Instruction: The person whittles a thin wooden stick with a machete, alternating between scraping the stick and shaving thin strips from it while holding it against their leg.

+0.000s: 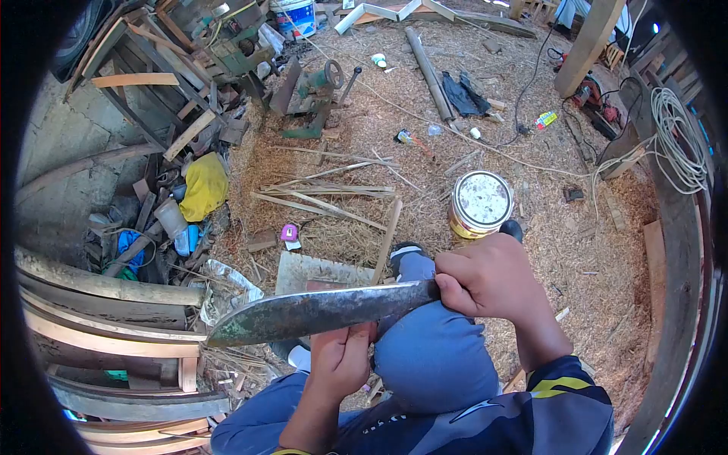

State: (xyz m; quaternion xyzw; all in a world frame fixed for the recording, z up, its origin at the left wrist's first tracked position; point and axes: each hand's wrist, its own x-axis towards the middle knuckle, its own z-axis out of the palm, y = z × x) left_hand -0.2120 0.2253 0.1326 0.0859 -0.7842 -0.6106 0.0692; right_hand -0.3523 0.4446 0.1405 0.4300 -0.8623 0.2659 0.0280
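Note:
My right hand [489,277] is wrapped round the handle end of a machete [318,312]. Its wide, dark, stained blade points left across my view, above my raised knee [432,345]. Under the blade, my left hand [341,364] is closed with the thumb up, its fingers partly hidden behind the steel. I cannot tell what it grips. A narrow wooden stick [388,239] slants down behind the blade close to that hand. Beyond the blade lies a pale flat board [311,269], with a small reddish-brown piece [327,286] showing just over the blade's upper edge.
A lidded paint bucket [482,199] stands ahead of my right hand. Thin wood strips [326,189] and a pink tape measure [290,233] lie on the shavings. Curved timbers [114,334] are stacked left; a green metal machine [315,87] stands farther off. Coiled rope [679,140] hangs right.

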